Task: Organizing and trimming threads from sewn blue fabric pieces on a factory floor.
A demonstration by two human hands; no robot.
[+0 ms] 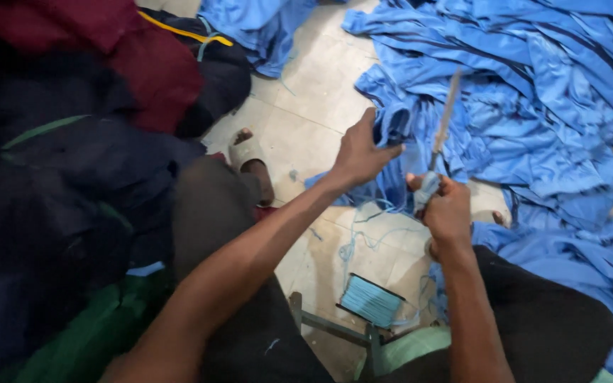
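I see my left hand (360, 152) pinching a fold of blue cloth (396, 122), fingers clenched on it at the near edge of the big blue heap (533, 92) that spreads across the floor's (306, 99) far right corner. My right hand (447, 209) is fisted around the wrapped handle of a thin blade (445, 117), which stands nearly upright, tilted slightly right, just beside the held cloth. Loose blue threads (370, 227) lie on the tiles below both hands. A small flat blue bundle (370, 300) rests on the floor between my knees. Dark and maroon garments (79, 142) are piled along the left edge.
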